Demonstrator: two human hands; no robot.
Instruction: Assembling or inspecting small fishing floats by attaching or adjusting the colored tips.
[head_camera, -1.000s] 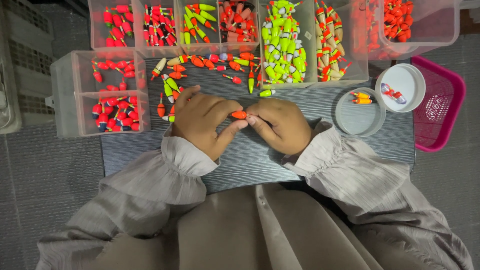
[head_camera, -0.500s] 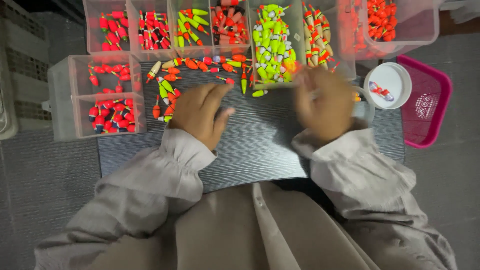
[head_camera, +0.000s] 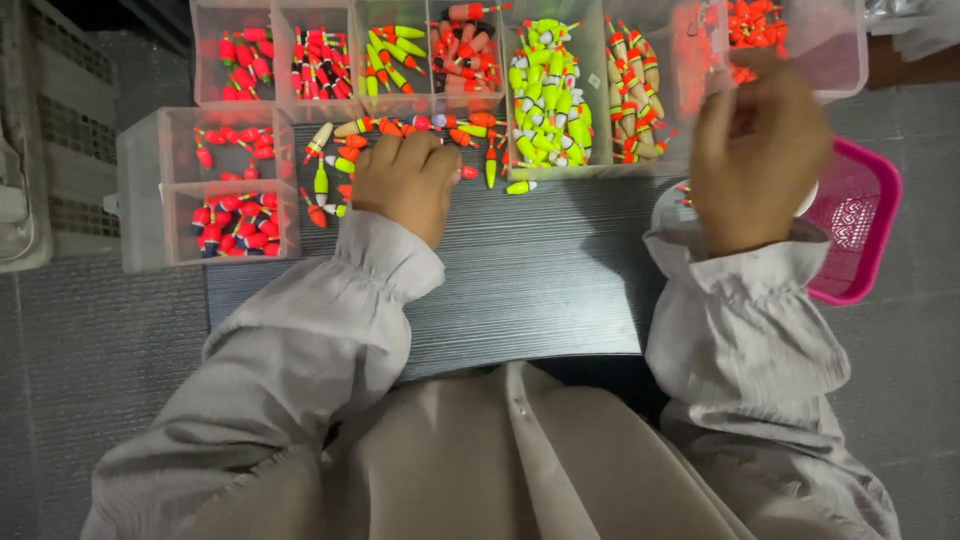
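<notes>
Now, line by line:
Left hand: (head_camera: 405, 180) rests palm down on the loose floats (head_camera: 400, 128) at the far edge of the board (head_camera: 540, 280); fingers curled over them, but whether they pinch one I cannot tell.
Right hand: (head_camera: 757, 165) raised above the board's right end, blurred; fingers bent, and whether they grip anything I cannot tell.
Loose floats: small red, orange and yellow-green fishing floats, scattered in a row along the board's far edge, just before the tray.
Tray: (head_camera: 600, 170) clear divided box beyond the board, its compartments sorted by colour: red, orange, green and yellow-green floats.
Small box: (head_camera: 140, 200) clear, left of the board, two compartments of red floats.
Basket: (head_camera: 862, 225) pink, right of the board, partly behind the right hand.
Round tub: (head_camera: 668, 205) pale, just under the right wrist, mostly hidden.
Sleeves: grey, gathered at both cuffs.
</notes>
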